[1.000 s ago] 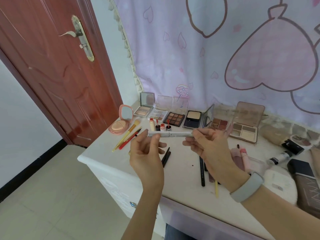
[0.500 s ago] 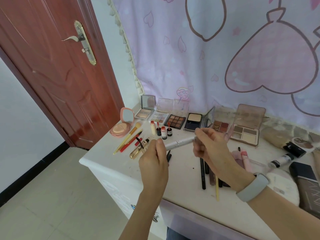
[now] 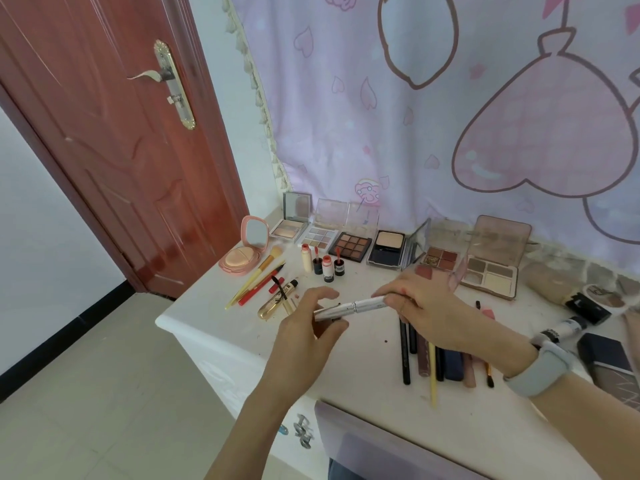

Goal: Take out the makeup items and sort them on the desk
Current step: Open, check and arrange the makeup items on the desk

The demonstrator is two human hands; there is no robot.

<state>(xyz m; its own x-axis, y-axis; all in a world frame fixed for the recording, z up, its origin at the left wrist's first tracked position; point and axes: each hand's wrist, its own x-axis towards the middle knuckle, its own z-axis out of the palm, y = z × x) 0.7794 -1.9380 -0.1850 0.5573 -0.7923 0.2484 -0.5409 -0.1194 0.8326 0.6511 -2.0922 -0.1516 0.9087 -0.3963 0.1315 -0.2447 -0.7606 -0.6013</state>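
A silver tube (image 3: 349, 308) hangs just above the white desk (image 3: 363, 372), tilted up to the right. My left hand (image 3: 308, 327) pinches its lower left end. My right hand (image 3: 429, 306) grips its upper right end. Along the back edge stands a row of open palettes (image 3: 351, 245). In front of them are small lip tint bottles (image 3: 327, 268). A gold mascara tube (image 3: 273, 303) lies left of my left hand. Dark pencils and pens (image 3: 440, 358) lie side by side under my right forearm.
A pink cushion compact (image 3: 244, 254) and a yellow brush (image 3: 258, 273) sit at the desk's left corner. Tubes and dark boxes (image 3: 585, 306) crowd the right side. A red door (image 3: 114, 133) stands at left, and the desk's front edge drops to tiled floor.
Both hands have lowered the silver tube from chest height toward the desk, tilting it down at the left. The view has shifted down a little.
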